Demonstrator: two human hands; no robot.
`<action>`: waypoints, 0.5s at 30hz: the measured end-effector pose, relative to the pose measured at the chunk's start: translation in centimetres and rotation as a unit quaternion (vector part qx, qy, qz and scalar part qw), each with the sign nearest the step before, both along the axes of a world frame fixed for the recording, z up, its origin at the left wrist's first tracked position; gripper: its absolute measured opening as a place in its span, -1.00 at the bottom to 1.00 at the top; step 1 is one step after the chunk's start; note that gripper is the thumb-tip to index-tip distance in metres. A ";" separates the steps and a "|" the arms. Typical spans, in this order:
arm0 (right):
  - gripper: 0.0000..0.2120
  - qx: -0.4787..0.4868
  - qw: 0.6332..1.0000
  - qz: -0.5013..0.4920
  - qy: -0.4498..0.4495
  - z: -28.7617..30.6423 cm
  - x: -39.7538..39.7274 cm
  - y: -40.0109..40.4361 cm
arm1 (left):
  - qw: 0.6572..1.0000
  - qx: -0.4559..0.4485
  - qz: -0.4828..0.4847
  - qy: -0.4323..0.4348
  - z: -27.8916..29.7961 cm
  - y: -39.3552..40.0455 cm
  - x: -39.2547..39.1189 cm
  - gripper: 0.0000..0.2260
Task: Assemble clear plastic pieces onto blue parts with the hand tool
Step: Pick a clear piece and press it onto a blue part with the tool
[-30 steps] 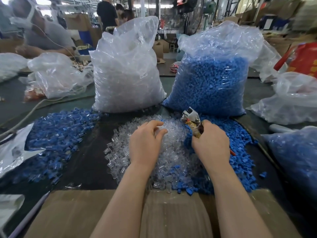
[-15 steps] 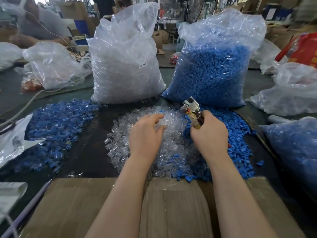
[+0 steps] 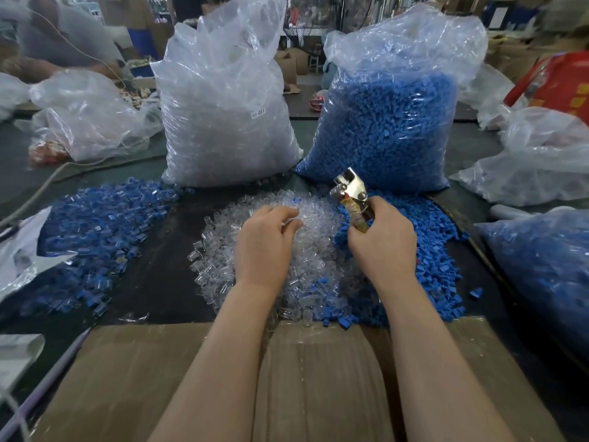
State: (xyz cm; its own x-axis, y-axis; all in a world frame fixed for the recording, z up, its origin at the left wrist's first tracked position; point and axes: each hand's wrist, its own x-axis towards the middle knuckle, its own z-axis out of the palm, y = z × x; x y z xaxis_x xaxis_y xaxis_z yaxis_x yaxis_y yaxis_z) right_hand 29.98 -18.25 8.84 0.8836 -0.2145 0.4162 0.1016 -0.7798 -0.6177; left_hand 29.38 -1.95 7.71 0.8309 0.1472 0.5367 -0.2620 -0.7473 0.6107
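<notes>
The left hand (image 3: 266, 247) is resting on top of the heap of clear plastic pieces (image 3: 223, 250) in the middle of the table (image 3: 159, 282), its fingers curled down into the pile; it looks to be picking out a piece, but whether one is actually pinched under the fingertips cannot be told. The right hand (image 3: 381, 244) is clenching its grip around the taped handles of the hand tool (image 3: 350, 194), whose metal head is pointing up and away above the heap. Loose blue parts (image 3: 439, 260) are lying just beside the clear heap on the right, and a second spread of blue pieces (image 3: 95, 231) is lying well apart on the left.

The clear pieces are looking small, hollow, thin-walled and very light, probably stiff yet slick, so they are likely to slide out of a loose pinch or crack under a hard squeeze; taking one by its outer walls between thumb and forefinger seems best. The blue parts are appearing chunkier and matte, so easier to hold by their sides. The tool is rigid metal and comparatively heavy, best held low on the handles, as it is now.

Behind the heaps, a bag of clear pieces (image 3: 223, 106) and a bag of blue parts (image 3: 389, 122) are standing upright side by side.
</notes>
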 end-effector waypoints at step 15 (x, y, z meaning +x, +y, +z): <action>-0.95 0.085 0.995 0.048 -0.036 0.2 0.2 0.4 | 0.985 -0.165 -0.023 0.049 0.9 -0.6 -0.3 -0.88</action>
State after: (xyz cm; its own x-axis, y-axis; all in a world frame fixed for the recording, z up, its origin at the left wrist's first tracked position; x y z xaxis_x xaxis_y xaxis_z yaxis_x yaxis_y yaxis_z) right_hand 30.15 -17.87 9.09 0.8728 -0.2029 0.4439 0.2196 -0.6490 -0.7284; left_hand 29.09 -2.51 8.62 0.8860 0.2616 0.3828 -0.2180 -0.4937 0.8419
